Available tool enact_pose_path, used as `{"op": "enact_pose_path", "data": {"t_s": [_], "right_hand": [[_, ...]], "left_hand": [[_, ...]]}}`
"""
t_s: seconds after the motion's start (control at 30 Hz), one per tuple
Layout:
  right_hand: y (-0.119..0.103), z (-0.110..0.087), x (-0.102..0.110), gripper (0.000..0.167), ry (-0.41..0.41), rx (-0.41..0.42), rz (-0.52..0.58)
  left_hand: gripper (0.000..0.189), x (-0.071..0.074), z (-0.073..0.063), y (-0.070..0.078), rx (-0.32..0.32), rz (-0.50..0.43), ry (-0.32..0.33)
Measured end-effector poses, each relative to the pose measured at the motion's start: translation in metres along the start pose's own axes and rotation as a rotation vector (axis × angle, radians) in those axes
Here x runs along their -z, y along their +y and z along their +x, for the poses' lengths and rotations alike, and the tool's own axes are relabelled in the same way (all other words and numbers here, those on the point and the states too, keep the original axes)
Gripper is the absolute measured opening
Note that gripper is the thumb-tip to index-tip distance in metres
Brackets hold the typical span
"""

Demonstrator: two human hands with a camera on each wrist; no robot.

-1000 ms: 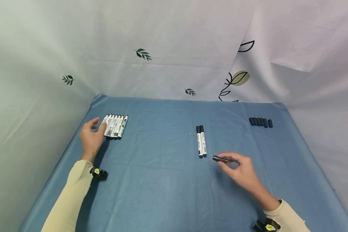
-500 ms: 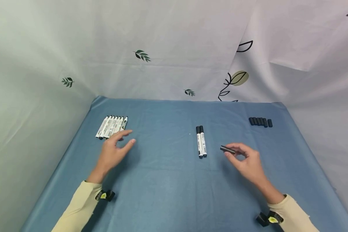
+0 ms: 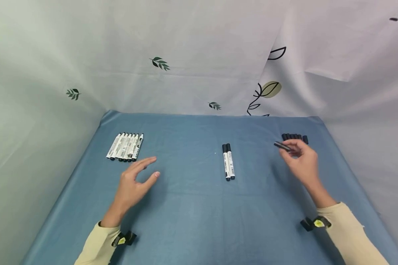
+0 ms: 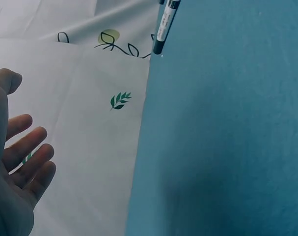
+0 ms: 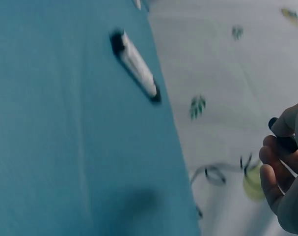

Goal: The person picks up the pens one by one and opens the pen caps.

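Observation:
My right hand (image 3: 302, 162) pinches a black marker cap (image 3: 282, 146) between thumb and fingers, just in front of a row of black caps (image 3: 295, 136) at the back right; in the right wrist view part of the held cap (image 5: 287, 143) shows between the fingers. My left hand (image 3: 132, 187) hovers with fingers spread and nothing in them, in front of a row of uncapped white markers (image 3: 124, 147) lying side by side. Two capped markers (image 3: 228, 162) with black caps lie together between the hands.
A blue cloth (image 3: 192, 221) covers the table. Pale fabric (image 3: 185, 88) with leaf prints hangs behind it and along both sides. A wrist camera (image 3: 124, 239) is strapped to the left wrist, and another camera (image 3: 313, 223) to the right.
My left hand has drawn back from the marker row toward the front and right. My right hand has carried the cap back and to the right, up to the cap row.

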State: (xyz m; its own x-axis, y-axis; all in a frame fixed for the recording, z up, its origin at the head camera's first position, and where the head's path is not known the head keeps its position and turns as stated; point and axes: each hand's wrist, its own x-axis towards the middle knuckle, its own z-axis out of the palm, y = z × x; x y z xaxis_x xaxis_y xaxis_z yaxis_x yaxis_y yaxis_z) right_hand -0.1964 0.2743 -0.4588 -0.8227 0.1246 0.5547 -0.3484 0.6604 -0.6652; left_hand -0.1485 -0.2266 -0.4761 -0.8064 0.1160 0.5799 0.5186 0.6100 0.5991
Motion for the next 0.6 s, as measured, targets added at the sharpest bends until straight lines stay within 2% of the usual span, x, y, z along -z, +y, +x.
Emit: {"op": "enact_pose_path", "data": {"t_s": [0.3,0.5,0.6], "right_hand": [[0.064,0.039,0.018,0.028,0.161,-0.197,-0.135],[0.096,0.055,0.025,0.034,0.215,-0.363,-0.133],[0.111,0.058,0.029,0.035,0.21,-0.445,-0.173]], "left_hand": [[0.046,-0.004,-0.008,0.003,0.009,0.03,-0.029],[0.046,-0.007,-0.012,0.002,0.016,0.024,-0.035],[0.046,-0.008,-0.014,0.002,0.015,0.013,-0.032]]}}
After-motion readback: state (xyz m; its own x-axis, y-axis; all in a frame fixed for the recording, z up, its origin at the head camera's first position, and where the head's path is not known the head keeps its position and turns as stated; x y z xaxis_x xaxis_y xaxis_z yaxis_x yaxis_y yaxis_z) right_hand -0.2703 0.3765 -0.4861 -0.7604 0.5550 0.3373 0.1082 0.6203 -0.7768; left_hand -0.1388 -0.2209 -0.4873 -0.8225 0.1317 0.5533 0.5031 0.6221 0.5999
